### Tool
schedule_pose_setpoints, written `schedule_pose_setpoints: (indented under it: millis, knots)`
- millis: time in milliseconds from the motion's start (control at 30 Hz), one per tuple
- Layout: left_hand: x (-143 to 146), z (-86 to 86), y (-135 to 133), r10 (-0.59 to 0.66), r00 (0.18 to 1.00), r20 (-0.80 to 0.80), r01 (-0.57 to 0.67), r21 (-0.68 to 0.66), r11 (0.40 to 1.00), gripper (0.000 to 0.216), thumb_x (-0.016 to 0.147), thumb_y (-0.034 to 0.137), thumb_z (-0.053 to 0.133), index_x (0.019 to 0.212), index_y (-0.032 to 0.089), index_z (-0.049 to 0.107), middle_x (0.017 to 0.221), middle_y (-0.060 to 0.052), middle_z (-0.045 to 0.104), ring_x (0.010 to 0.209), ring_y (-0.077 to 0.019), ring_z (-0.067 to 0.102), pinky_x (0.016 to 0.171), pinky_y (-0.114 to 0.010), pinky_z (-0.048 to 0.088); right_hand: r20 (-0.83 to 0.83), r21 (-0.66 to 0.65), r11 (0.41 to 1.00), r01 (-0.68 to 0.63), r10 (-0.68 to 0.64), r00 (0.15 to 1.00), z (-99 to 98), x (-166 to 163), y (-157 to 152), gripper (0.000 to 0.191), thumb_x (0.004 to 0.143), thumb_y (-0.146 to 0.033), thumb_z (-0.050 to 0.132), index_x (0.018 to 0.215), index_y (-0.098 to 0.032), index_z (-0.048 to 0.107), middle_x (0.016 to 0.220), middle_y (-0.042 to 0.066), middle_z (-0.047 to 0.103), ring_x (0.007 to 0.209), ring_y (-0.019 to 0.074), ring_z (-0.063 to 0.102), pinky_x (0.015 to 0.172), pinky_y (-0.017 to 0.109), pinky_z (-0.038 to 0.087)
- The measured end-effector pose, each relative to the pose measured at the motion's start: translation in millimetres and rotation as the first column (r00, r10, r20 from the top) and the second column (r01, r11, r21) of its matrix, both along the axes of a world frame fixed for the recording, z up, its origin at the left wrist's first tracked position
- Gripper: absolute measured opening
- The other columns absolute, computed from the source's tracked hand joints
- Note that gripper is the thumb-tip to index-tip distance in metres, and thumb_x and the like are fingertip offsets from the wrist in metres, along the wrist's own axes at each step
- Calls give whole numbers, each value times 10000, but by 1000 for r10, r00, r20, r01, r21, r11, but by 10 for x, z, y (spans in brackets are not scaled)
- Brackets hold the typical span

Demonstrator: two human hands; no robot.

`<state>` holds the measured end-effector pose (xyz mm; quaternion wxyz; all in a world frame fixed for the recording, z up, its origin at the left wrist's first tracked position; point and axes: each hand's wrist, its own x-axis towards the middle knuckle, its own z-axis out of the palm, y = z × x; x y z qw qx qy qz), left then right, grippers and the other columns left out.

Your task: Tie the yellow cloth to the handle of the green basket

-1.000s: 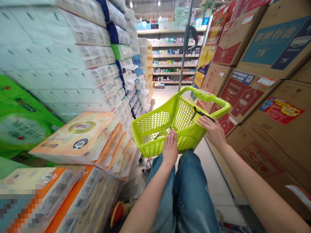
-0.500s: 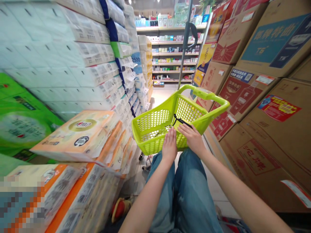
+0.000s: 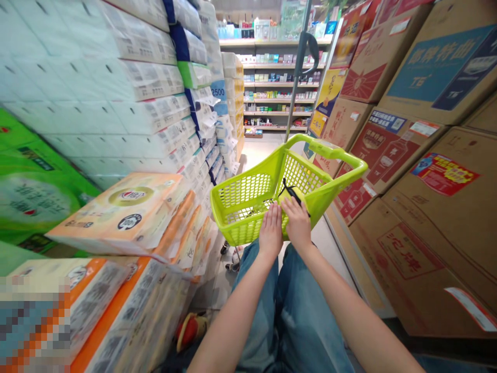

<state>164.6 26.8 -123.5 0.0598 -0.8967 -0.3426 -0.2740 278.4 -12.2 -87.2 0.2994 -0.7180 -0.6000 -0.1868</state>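
A lime-green plastic basket (image 3: pixel 244 192) on wheels stands in the aisle just in front of my knees. My left hand (image 3: pixel 271 231) lies flat on the basket's near rim with its fingers stretched out. Right beside it, touching it, my right hand (image 3: pixel 298 223) rests on the same rim with its fingers closed over a thin black strap (image 3: pixel 289 188). The strap pokes out past the fingertips into the basket. The basket's floor shows through the mesh, and I see nothing large in it.
Wrapped paper-tissue packs (image 3: pixel 128 207) are stacked high on the left. Large cardboard boxes (image 3: pixel 423 171) wall in the right. A grey pole with a black grip (image 3: pixel 302 67) rises behind the basket. Stocked shelves (image 3: pixel 272 93) close the aisle's far end.
My right hand slid with the black strap from the basket's right rim to the near rim, ending against my left hand. The left hand stayed put.
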Motion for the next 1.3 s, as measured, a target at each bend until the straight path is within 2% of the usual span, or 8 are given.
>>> schedule_pose_setpoints:
  millis: [167, 367, 500, 700, 867, 1033, 1167, 1300]
  knots:
    - [-16, 10, 10, -24, 1000, 13, 24, -10, 1000, 832, 821, 45, 434, 1570, 64, 71, 1643, -141, 195, 1529, -223, 98, 1234, -422, 244, 126, -159, 974, -160, 181, 975, 169, 343, -173, 755, 741, 36, 403, 1424, -266, 515, 1475, 18, 533, 1416, 196, 426, 1200, 467, 291]
    - [-22, 24, 10, -48, 999, 13, 49, -41, 998, 841, 799, 31, 445, 1563, 44, 95, 1645, -153, 176, 1530, -235, 66, 1237, -425, 230, 124, -6, 995, 101, -100, 987, 524, 1324, -336, 616, 773, 7, 423, 1299, -243, 620, 1400, 38, 609, 1371, 211, 486, 1213, 502, 220]
    - [-11, 15, 1, -30, 1000, 8, 30, -35, 999, 823, 805, 40, 451, 1560, 39, 122, 1646, -148, 178, 1530, -237, 61, 1238, -424, 229, 61, 60, 980, 192, -196, 979, 334, 920, -176, 645, 744, 4, 424, 1346, -166, 583, 1400, 112, 601, 1408, 268, 436, 1186, 555, 258]
    - [3, 13, -3, 6, 1000, -10, -6, -2, 1000, 745, 853, 79, 427, 1553, 32, 172, 1647, -130, 188, 1529, -229, 80, 1246, -391, 206, 19, -11, 1000, -14, 14, 1000, -42, -122, -7, 731, 743, 16, 391, 1417, -235, 525, 1446, 53, 563, 1418, 224, 425, 1185, 489, 305]
    - [-12, 3, 14, -26, 1000, 6, 26, -8, 1000, 808, 820, 47, 443, 1559, 35, 117, 1643, -150, 193, 1530, -231, 80, 1235, -416, 238, 145, -160, 980, -117, 140, 979, 236, 485, -212, 738, 738, 43, 405, 1393, -265, 545, 1461, 15, 549, 1399, 196, 450, 1206, 469, 268]
    - [-24, 12, 15, -43, 999, 16, 44, -19, 999, 831, 808, 52, 466, 1559, 35, 112, 1644, -152, 184, 1530, -242, 80, 1235, -423, 238, 112, -14, 995, 98, -96, 989, 491, 1230, -317, 646, 750, 12, 433, 1308, -258, 618, 1398, 27, 610, 1379, 216, 478, 1214, 535, 223]
    - [5, 15, -6, -17, 1000, 8, 17, -27, 999, 799, 817, 56, 454, 1555, 32, 147, 1645, -144, 187, 1529, -243, 88, 1239, -410, 224, 14, 35, 982, 184, -184, 983, 252, 712, -123, 660, 735, 10, 421, 1346, -172, 591, 1408, 94, 596, 1426, 254, 410, 1207, 547, 237]
    - [30, -1, -7, 19, 1000, 8, -19, -14, 1000, 771, 843, 79, 442, 1558, 42, 155, 1644, -137, 195, 1530, -231, 94, 1239, -405, 225, 4, -27, 999, 36, -36, 999, -28, -11, 14, 673, 754, 17, 397, 1363, -207, 577, 1435, 43, 574, 1417, 225, 425, 1205, 485, 272]
